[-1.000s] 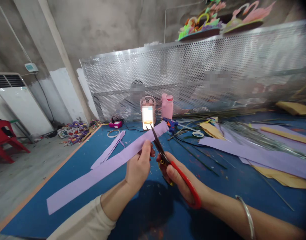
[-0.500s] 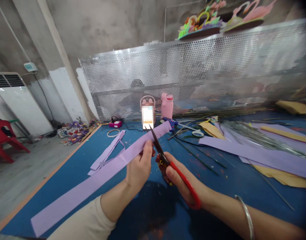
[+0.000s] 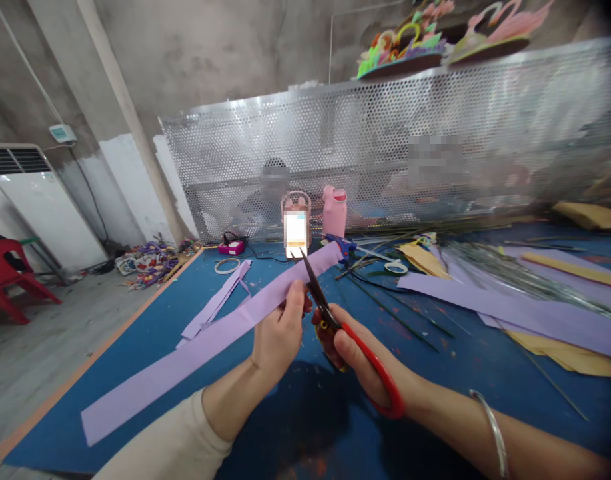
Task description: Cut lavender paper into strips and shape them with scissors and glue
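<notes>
My left hand [image 3: 278, 333] pinches a long lilac paper strip [image 3: 185, 357] held above the blue table [image 3: 135, 333]. The strip runs from the near left up to the far middle. My right hand [image 3: 358, 357] grips red-handled scissors [image 3: 335, 320], whose dark blades cross the strip just right of my left thumb. A silver bangle [image 3: 492, 427] sits on my right wrist.
Lilac offcuts [image 3: 215, 303] lie left of the strip. More lilac sheets [image 3: 515, 310], yellow paper [image 3: 560, 353], thin green wires [image 3: 395, 317], tape rolls [image 3: 226, 267], a blue glue gun [image 3: 338, 245] and a pink bottle [image 3: 334, 212] fill the far and right side. A perforated metal screen [image 3: 385, 147] backs the table; people sit behind it.
The strip's near end swung down and left, then lifted back a little. Both hands and the scissors stayed almost in place at the same spot on the strip.
</notes>
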The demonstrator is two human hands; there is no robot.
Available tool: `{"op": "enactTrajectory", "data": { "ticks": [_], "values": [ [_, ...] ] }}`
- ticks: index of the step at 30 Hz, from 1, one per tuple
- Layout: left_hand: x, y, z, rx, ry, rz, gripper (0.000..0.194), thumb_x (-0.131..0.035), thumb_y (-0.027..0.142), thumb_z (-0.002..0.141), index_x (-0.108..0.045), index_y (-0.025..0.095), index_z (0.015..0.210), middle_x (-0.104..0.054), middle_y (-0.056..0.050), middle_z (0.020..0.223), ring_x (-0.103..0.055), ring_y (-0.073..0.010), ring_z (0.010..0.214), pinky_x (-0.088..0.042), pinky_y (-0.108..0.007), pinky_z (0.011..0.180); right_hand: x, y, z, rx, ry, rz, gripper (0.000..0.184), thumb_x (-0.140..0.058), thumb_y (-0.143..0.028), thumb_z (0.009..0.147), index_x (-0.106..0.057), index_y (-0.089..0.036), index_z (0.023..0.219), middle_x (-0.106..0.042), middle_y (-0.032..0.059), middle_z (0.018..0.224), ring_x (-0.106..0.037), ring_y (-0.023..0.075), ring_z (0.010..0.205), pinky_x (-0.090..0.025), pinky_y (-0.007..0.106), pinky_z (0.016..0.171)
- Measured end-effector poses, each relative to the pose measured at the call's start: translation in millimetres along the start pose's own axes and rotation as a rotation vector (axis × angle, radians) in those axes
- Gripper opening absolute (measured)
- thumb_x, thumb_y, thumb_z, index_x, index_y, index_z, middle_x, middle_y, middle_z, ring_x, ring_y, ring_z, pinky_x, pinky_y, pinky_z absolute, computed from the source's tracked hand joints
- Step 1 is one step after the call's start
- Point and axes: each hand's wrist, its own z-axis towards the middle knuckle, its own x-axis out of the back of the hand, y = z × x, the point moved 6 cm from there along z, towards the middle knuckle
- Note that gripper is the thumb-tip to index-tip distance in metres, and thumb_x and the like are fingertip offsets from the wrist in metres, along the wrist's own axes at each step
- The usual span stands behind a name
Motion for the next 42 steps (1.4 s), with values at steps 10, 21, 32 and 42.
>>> {"op": "enactTrajectory", "data": {
  "ticks": [10,21,32,42],
  "values": [
    [-1.2,-2,0,-0.007,-0.012,0.004,0.05,-0.037,0.055,0.089,-0.062,0.02,0.064,-0.067,-0.002,0.066,-0.063,-0.0191,0.072,-0.044,-0.031,0.076,1,5,1,-0.032,0.026,0.011,0.048,-0.037,-0.064,0.09,-0.048,-0.02,0.105,-0.039,-0.004,0.069,-0.033,0.0105,0.055,-0.032,0.024,0.048],
    [-1.8,1,0,-0.038,-0.016,0.01,0.05,-0.037,0.055,0.09,-0.06,0.02,0.062,-0.066,-0.002,0.064,-0.063,-0.0179,0.07,-0.045,-0.03,0.074,-1,8,-1,-0.137,0.082,0.114,0.042,-0.043,-0.06,0.09,-0.049,-0.019,0.097,-0.033,-0.0067,0.063,-0.026,0.0075,0.048,-0.021,0.021,0.04],
    [-3.1,-3,1,-0.016,-0.03,-0.053,0.055,-0.037,0.059,0.088,-0.063,0.019,0.061,-0.065,-0.003,0.058,-0.062,-0.0178,0.065,-0.047,-0.028,0.072,-1,4,1,-0.167,0.097,0.114,0.041,-0.048,-0.06,0.088,-0.05,-0.019,0.092,-0.034,-0.0077,0.058,-0.027,0.007,0.044,-0.022,0.021,0.037],
    [-3.7,-4,2,0.048,-0.044,-0.082,0.055,-0.037,0.059,0.088,-0.062,0.019,0.06,-0.067,-0.004,0.062,-0.062,-0.018,0.063,-0.048,-0.029,0.07,1,2,1,-0.123,0.075,0.022,0.04,-0.045,-0.059,0.09,-0.048,-0.02,0.095,-0.033,-0.0068,0.061,-0.027,0.0082,0.047,-0.025,0.021,0.04]
  ]
}}
